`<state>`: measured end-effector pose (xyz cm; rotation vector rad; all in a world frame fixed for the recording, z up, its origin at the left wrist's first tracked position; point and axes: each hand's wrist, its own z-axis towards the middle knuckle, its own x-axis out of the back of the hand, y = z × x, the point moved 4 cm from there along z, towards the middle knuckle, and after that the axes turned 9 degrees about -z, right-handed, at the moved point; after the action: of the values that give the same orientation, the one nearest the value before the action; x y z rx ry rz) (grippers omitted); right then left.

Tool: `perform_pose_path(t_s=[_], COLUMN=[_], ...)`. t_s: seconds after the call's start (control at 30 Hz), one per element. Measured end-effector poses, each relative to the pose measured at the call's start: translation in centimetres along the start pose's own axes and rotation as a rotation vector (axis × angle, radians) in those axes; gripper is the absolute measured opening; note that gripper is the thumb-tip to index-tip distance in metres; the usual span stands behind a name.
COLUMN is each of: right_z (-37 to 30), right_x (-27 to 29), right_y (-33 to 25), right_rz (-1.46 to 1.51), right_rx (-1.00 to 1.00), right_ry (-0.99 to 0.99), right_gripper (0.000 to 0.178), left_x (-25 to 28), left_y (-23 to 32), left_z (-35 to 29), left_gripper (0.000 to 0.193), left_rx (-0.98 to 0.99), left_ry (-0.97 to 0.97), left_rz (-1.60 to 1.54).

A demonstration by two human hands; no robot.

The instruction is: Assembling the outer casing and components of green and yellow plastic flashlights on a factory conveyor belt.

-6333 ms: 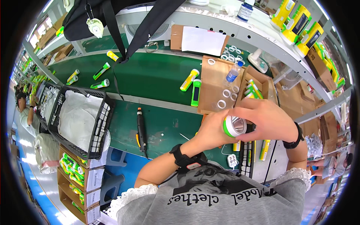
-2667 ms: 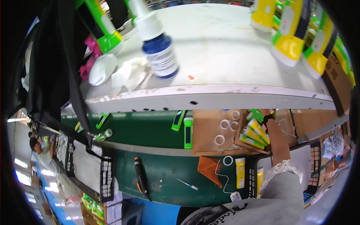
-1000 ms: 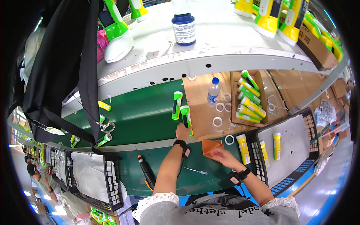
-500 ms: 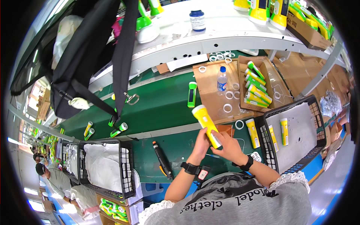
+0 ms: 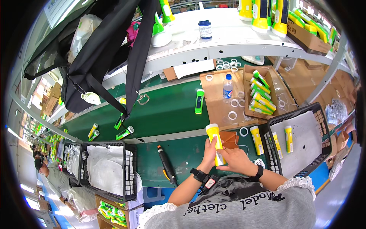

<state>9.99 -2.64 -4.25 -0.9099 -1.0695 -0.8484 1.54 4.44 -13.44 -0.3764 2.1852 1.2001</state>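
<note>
Yellow flashlight (image 5: 214,134) held up over the green counter (image 5: 148,162), to the right of the electric screwdriver (image 5: 166,165), which we take as our landmark. Its flared white head points away from the wearer, the narrower end back toward the shirt. Left hand (image 5: 208,155): grip clamped on the barrel, thumb laid along the upper face. Right hand (image 5: 238,162): fingertips meet the narrower end; we cannot tell whether that grip closes around it or only presses. We judge the body stiff, smooth plastic, light enough for one hand, a little slippery if fingers are damp; the head probably carries the more fragile lens, though its front is turned from us. We would take hold around the slim barrel, just below the flare, and keep fingers off the front. An orange piece (image 5: 230,139) lies farther right of the screwdriver, partly behind the hands; well to its right, a black crate (image 5: 322,124) holds two more yellow flashlights (image 5: 288,139). Beyond the screwdriver and to its right, a green flashlight (image 5: 199,101) rests on the conveyor belt (image 5: 167,101). Against half a second ago, the held flashlight leans less to the left; a second ago, the left hand was out at the belt, where we count two flashlights against one now.
</note>
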Motion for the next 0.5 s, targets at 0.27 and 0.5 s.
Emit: perform_pose_path(t_s=[0.27,0.5], right_z=[-0.5,-2.5], right_x=[-1.0,-0.5], right_y=[0.5,-1.7], right_rz=[0.244,0.131], right_rx=[-0.084,0.658], right_ry=[-0.089,0.081], right_gripper=[0.053,0.011], left_x=[0.8,0.2], left_y=[-1.6,-0.1], left_z=[0.0,0.3], left_gripper=[0.028,0.04], left_rx=[0.004,0.105], left_ry=[0.051,0.007], left_rz=[-0.087,-0.098])
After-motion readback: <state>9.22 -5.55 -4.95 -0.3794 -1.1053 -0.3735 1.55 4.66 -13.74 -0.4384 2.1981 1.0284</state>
